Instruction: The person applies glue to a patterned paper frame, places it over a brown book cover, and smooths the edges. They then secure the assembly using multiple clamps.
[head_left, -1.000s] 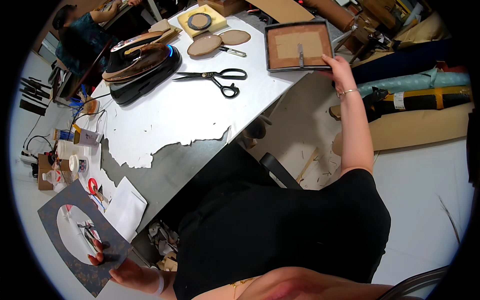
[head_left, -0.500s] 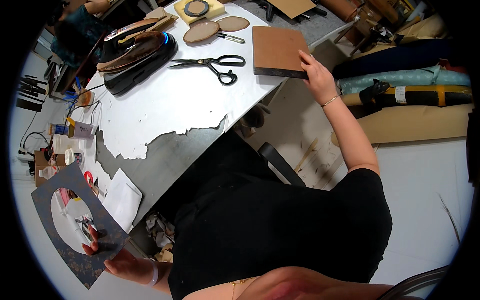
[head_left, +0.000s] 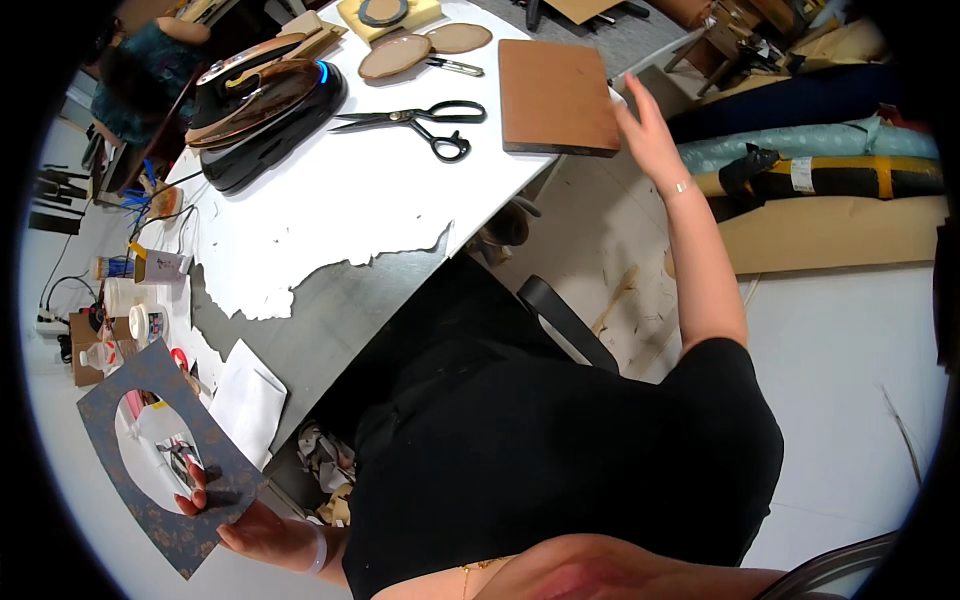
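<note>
My left hand (head_left: 245,520) holds a dark patterned card mat (head_left: 150,465) with an oval hole cut in it, low at the left, off the table's near end. My right hand (head_left: 645,125) is stretched out, fingers spread, just off the right edge of a brown board (head_left: 555,95) that lies flat at the far corner of the white table (head_left: 350,200). Black scissors (head_left: 420,120) lie to the left of the board.
A black iron-like appliance (head_left: 265,110) sits at the table's far left with oval brown pieces (head_left: 425,50) behind. Torn white paper covers the grey tabletop. Bottles and small boxes (head_left: 130,300) crowd the left end. Fabric rolls and cardboard (head_left: 830,180) lie on the floor at right.
The frame, first seen with its recessed side up, now lies flat showing a plain brown face. My right hand has let it go and opened. The card mat in my left hand has risen slightly.
</note>
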